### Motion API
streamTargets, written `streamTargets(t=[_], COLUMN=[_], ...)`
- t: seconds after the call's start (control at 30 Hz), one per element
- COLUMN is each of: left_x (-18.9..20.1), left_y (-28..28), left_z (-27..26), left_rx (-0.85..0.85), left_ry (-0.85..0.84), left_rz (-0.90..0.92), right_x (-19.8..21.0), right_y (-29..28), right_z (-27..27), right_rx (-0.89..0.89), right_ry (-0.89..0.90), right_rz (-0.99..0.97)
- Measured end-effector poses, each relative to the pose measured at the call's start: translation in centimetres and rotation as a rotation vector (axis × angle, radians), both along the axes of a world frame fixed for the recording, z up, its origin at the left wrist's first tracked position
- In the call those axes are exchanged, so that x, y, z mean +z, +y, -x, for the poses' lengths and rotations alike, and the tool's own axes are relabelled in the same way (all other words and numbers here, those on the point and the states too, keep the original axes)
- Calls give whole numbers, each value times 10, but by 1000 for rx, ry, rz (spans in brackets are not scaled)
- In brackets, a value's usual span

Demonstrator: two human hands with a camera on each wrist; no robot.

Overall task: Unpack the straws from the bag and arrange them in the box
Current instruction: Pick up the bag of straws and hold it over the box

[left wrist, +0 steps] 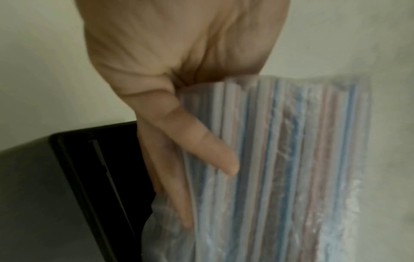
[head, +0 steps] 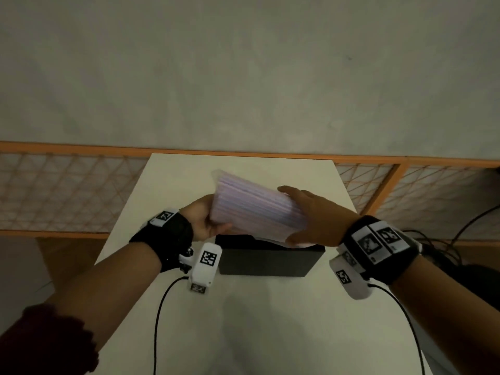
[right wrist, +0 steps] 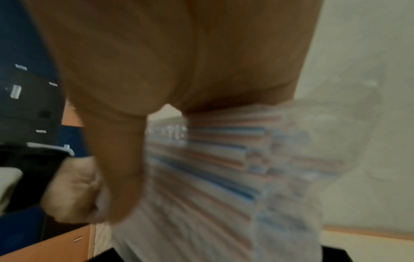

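Note:
A clear plastic bag of straws (head: 251,209), pink, blue and white, hangs in the air just above the black box (head: 267,259) on the white table (head: 243,320). My left hand (head: 204,220) grips the bag's left end, thumb across the straws (left wrist: 280,159) and fingers underneath. My right hand (head: 311,212) grips the right end, thumb on top. In the left wrist view the box's open dark inside (left wrist: 107,159) lies beside my left hand (left wrist: 179,133). The right wrist view is blurred; it shows the bag (right wrist: 224,177) under my right hand (right wrist: 156,88).
An orange-framed mesh fence (head: 67,193) runs behind the table's far edge, with a grey floor beyond. Black cables (head: 159,320) run from both wrist cameras across the table's near part. More dark cables (head: 446,244) lie off the table at the right.

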State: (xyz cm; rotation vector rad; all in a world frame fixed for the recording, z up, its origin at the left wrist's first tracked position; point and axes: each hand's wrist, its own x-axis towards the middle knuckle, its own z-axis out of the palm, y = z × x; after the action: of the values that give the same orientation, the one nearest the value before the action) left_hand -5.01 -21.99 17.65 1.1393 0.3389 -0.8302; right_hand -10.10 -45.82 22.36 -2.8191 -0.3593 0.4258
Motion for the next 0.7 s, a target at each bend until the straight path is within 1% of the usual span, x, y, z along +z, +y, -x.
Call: streamTargets(t=[0.07, 0.1, 0.13, 0.2, 0.23, 0.27, 0.3, 0.4, 0.47, 0.5, 0.57, 0.63, 0.7], left_x=[0, 0, 0, 3, 4, 5, 5, 2, -7, -14, -29, -44, -55], left_y=[-3, -5, -7, -10, -10, -9, -8, -1, 3, 5, 6, 5, 2], left_z=[-2, -2, -3, -3, -4, -5, -8, -18, -20, -19, -13, -6, -2], left_rx=[-44, -89, -147, -260, -273, -255, -219, -55, -25, -70, -237, -383, -411], left_ry=[-32, -62, -87, -135, -175, -224, -280, -424, -483, -516, -585, -681, -775], left_rz=[-29, -82, -181, -495, -637, -737, -783, -739, -733, -750, -795, -758, -679], right_x=[-8, -11, -13, -17, -18, -20, -20, -23, -25, -26, -31, -34, -34], right_y=[-7, -11, -16, -24, -28, -30, -32, -37, -40, -42, -43, -44, -45], right_z=[-11, -17, -22, -33, -38, -42, -45, -53, -57, -57, -57, -57, -59], right_rx=[-61, -84, -101, -114, -116, -120, -126, -136, -134, -130, -119, -106, -105], right_ry=[7, 21, 31, 34, 31, 30, 29, 7, 0, 4, 15, 18, 13], right_rz=[-32, -42, -47, -59, -64, -72, -81, -105, -128, -139, -157, -176, -190])
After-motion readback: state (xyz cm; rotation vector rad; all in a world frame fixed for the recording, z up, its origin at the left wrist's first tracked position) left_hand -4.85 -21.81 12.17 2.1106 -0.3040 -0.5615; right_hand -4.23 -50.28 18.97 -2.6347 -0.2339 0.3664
